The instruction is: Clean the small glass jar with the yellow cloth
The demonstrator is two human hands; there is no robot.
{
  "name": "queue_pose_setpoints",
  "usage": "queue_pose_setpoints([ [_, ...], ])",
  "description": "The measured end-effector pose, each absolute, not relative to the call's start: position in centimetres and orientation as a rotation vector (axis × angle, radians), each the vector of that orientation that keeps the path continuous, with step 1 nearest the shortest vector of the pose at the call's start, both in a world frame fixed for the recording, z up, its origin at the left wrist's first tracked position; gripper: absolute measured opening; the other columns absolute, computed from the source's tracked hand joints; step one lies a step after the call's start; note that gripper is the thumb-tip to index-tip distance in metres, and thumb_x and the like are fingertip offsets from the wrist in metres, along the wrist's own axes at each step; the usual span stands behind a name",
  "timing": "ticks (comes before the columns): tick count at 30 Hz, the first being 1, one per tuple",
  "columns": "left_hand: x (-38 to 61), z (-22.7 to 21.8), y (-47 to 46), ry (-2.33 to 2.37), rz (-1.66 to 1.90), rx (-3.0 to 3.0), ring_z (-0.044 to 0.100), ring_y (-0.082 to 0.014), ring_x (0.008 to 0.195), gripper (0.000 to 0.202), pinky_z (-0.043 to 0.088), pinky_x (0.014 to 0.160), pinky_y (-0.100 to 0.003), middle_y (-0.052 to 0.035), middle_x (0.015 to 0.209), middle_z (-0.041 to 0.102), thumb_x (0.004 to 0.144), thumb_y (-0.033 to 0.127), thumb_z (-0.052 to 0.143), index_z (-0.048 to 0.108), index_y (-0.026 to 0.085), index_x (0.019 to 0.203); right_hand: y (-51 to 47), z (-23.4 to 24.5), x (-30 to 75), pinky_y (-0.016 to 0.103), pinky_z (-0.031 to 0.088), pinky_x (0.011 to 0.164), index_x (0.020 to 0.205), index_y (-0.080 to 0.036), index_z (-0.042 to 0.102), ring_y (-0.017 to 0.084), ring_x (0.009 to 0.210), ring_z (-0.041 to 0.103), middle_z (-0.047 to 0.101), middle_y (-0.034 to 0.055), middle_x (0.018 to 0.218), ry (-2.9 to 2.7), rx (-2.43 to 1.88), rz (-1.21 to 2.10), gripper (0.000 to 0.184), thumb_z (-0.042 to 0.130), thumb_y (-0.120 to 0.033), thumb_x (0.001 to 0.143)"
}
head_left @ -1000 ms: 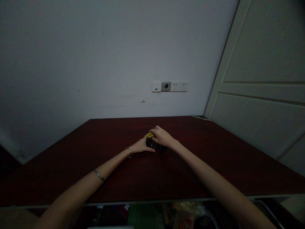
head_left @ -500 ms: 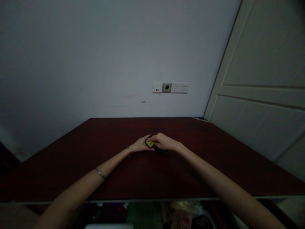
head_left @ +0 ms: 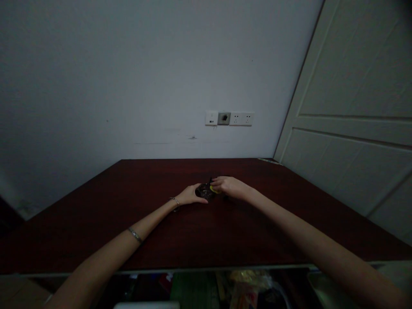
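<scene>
Steadying the dark vessel [head_left: 205, 192] from afar, left hand [head_left: 189, 195] clasping its side, right hand [head_left: 232, 187] pinching something yellow [head_left: 214, 189], I judge the next move needs a firm left hold.

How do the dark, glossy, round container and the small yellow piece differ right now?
Look: the dark, glossy, round container has shiny highlights; the small yellow piece shows none.
Visibility: the container is mostly in view, while the yellow piece is largely covered by the right grip.
Hold: the left grip curves around the container's side; the right grip holds the yellow piece near the container's right edge.
Shared: both are being held.
</scene>
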State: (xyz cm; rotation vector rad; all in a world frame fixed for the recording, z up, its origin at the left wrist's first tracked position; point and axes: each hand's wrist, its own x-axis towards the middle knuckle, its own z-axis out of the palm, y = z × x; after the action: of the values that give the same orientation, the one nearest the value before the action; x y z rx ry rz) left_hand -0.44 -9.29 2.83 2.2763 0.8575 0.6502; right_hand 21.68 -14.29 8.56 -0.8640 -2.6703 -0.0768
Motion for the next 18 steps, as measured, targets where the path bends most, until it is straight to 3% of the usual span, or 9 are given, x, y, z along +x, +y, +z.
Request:
queue_pose_setpoints([
  [8,-0.1,2.4,-9.2,0.892,0.673,2.251,0.057,-0.0259,0.101,0.075,0.041,0.09,-0.035,-0.0087,0.107,0.063,0.051,0.047,0.075,0.053,0.017,0.115,-12.6,8.5,23.9,0.035,0.038,0.098,0.113,-0.018,0.058,0.02,0.115,0.051,0.057,0.0079,0.122,-2.583,-0.996,-0.135,0.058,0.041,0.007,0.064],
  [18,-0.2,2.5,-9.0,0.932,0.652,2.298,0.058,-0.027,0.1,0.076,0.043,0.087,-0.036,-0.0086,0.108,0.063,0.05,0.048,0.074,0.051,0.017,0.115,-10.4,7.8,18.8,0.03,0.041,0.093,0.107,-0.013,0.062,0.019,0.107,0.056,0.062,0.0109,0.113,-2.627,-0.887,-0.028,0.048,0.041,0.002,0.066],
])
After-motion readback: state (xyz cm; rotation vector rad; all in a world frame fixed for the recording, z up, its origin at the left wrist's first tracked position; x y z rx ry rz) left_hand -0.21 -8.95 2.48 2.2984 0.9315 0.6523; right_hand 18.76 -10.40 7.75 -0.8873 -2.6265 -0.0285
